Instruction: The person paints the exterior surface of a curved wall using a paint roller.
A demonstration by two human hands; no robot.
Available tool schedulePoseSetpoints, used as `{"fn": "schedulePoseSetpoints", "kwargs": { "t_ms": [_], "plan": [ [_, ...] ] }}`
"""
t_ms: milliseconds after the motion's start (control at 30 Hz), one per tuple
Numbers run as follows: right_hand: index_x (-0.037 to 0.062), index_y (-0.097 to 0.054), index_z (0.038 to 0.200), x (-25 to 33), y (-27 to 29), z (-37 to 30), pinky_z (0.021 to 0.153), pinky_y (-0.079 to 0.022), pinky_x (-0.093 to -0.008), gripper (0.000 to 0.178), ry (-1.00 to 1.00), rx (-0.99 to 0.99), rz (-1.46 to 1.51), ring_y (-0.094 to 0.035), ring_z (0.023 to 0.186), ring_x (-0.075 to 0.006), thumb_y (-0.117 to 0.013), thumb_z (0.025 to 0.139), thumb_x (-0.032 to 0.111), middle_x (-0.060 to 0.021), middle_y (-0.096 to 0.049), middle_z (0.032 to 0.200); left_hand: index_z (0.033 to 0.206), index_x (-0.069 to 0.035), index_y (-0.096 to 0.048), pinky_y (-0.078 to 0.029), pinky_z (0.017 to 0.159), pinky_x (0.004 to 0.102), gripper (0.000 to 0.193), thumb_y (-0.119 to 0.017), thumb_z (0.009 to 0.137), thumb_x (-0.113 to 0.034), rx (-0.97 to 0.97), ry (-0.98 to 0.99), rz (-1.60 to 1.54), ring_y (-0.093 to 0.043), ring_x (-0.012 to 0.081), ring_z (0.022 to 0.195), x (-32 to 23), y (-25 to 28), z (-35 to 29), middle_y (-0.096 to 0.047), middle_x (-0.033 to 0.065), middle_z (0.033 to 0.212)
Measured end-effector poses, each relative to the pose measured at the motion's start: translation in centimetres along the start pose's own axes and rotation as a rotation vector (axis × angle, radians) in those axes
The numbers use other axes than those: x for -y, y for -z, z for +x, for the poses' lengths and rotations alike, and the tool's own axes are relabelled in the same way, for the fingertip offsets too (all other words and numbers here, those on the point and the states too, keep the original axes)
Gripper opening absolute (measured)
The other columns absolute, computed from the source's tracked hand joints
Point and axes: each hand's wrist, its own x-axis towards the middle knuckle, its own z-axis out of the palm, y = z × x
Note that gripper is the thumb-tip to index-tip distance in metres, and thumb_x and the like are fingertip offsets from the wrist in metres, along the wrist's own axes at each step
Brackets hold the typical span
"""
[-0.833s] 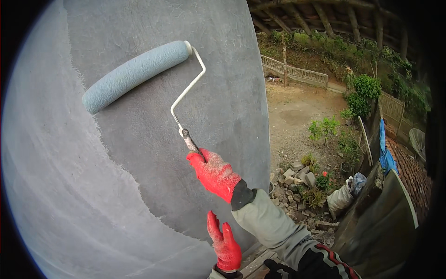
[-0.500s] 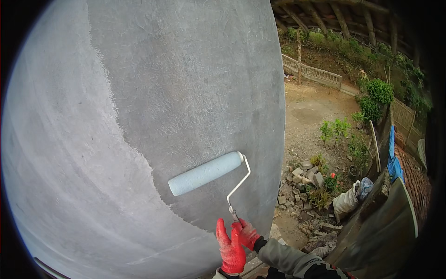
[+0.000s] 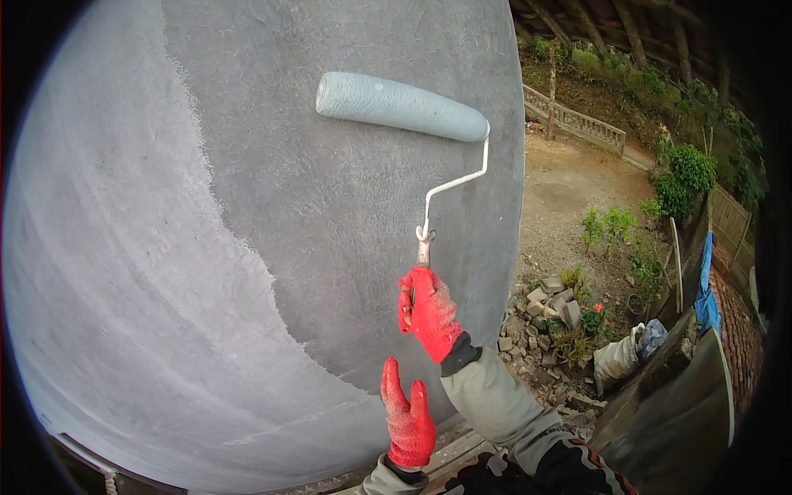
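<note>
My right hand [image 3: 431,312], in a red work glove, is wrapped round the handle of a paint roller [image 3: 403,107]. The roller's long pale-blue sleeve lies against the upper part of a grey wall [image 3: 330,214], tilted slightly down to the right. A bent white wire frame joins sleeve and handle. Below, my left hand [image 3: 408,421], gloved in red too, is held up with fingers apart and nothing in it. Darker grey covers the wall's right part; a ragged edge divides it from the lighter, duller surface at left and below.
The wall ends at right, with a dirt yard [image 3: 569,177] far below. Down there are a rubble heap [image 3: 540,322], a white sack [image 3: 617,361], plants and a blue tarp [image 3: 706,289]. Wooden roof beams [image 3: 631,33] hang at the upper right. A ledge [image 3: 445,445] runs beneath my hands.
My right hand has pushed the roller up the wall and slightly right, and its sleeve now slants the other way. My left hand stays low, now apart from the right hand and handle.
</note>
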Motion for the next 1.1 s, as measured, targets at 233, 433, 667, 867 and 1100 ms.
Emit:
{"fn": "schedulePoseSetpoints", "kwargs": {
  "t_ms": [233,433,667,867,1100],
  "plan": [
    [0.0022,-0.054,0.089,-4.1,6.9,-1.2,0.041,-0.038,-0.0306,0.034,-0.032,-0.047,-0.112,-0.045,0.046,-0.013,-0.047,0.095,0.035,-0.0022,-0.048,0.06,0.143,0.001,-0.031,-0.027,0.111,0.0382,0.053,-0.05,0.095,-0.011,0.011,-0.013,-0.071,-0.033,0.0307,0.135,-0.6,-3.4,1.2,-0.033,0.0184,0.146],
    [0.0086,-0.057,0.107,-18.6,15.5,-9.3,0.073,-0.046,-0.0302,0.026,-0.229,0.019,0.54,-0.054,0.087,-0.0124,-0.053,0.095,0.031,-0.0025,-0.057,0.092,0.14,0.001,-0.037,-0.04,0.101,0.0369,0.053,-0.057,0.093,-0.015,0.198,0.204,-0.047,-0.049,0.0249,0.115,0.6,-7.2,-0.5,-0.038,0.0151,0.14],
    [0.0095,-0.055,0.113,-17.7,13.9,-1.7,0.075,-0.045,-0.03,0.028,-0.118,-0.049,0.419,-0.053,0.089,-0.0132,-0.051,0.096,0.032,-0.0025,-0.057,0.096,0.138,0.002,-0.039,-0.046,0.092,0.035,0.054,-0.059,0.089,-0.007,0.172,-0.195,0.117,-0.054,0.0249,0.1,0.1,-7.8,3.2,-0.043,0.0172,0.135],
    [0.0035,-0.053,0.088,0.1,8.0,3.0,0.051,-0.041,-0.0292,0.027,0.013,-0.063,0.089,-0.045,0.054,-0.0137,-0.049,0.095,0.029,-0.0028,-0.051,0.066,0.139,0.002,-0.038,-0.034,0.107,0.0412,0.056,-0.059,0.088,-0.004,0.098,-0.386,0.193,-0.041,0.0354,0.129,-4.2,-8.0,6.3,-0.04,0.0222,0.14],
    [0.0067,-0.058,0.115,-14.1,18.2,-2.5,0.069,-0.052,-0.0298,0.032,0.021,-0.079,-0.173,-0.061,0.082,-0.0156,-0.05,0.097,0.031,-0.005,-0.063,0.095,0.135,0.002,-0.041,-0.037,0.104,0.0426,0.057,-0.062,0.083,-0.003,0.255,-0.326,0.134,-0.046,0.0379,0.123,1.0,-10.9,2.5,-0.047,0.0218,0.132]
  ]
}}
